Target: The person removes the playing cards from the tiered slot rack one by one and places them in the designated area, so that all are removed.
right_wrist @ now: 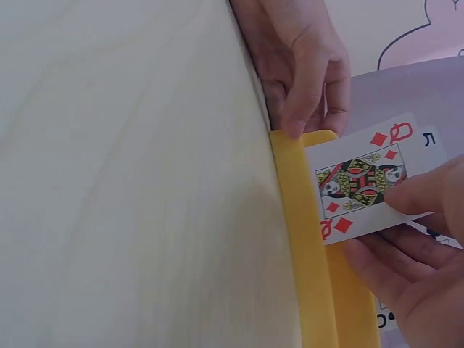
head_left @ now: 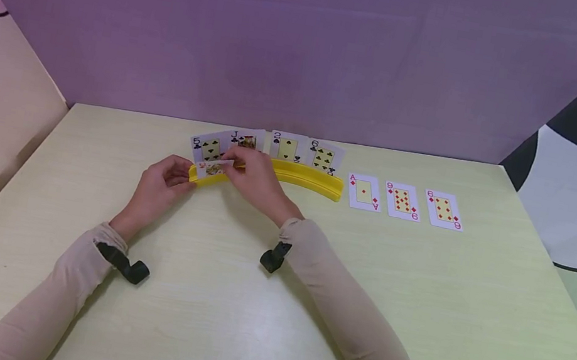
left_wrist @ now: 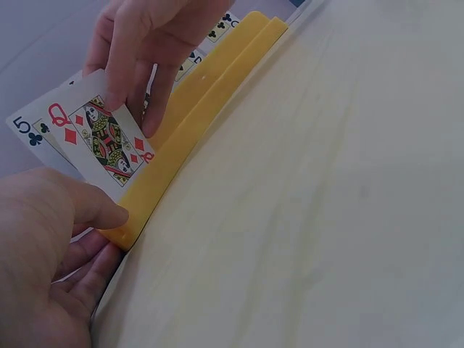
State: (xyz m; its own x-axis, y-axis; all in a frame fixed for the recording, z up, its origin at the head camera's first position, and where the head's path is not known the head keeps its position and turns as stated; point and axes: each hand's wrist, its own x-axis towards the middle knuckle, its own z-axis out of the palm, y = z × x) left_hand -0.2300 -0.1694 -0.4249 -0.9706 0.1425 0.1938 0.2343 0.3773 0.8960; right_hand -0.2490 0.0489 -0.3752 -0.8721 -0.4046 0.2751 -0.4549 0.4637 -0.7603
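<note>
A curved yellow card holder [head_left: 311,179] stands on the table. My left hand [head_left: 155,189] grips its left end, the thumb [left_wrist: 109,212] on the front face. With my right hand [head_left: 259,181] I pinch the queen of diamonds [left_wrist: 105,138], its lower edge at the holder's slot near that left end. The queen faces me and overlaps the five of clubs [head_left: 206,150] behind it. Also upright in the holder are a jack of clubs [head_left: 248,140], a black two [head_left: 287,148] and a six of clubs [head_left: 323,156]. My right hand partly covers the jack.
Right of the holder, an ace of diamonds [head_left: 363,192] and two more diamond cards, one in the middle [head_left: 402,201] and one farthest right [head_left: 444,210], lie face up in a row. A purple wall [head_left: 288,46] rises behind the table [head_left: 219,321].
</note>
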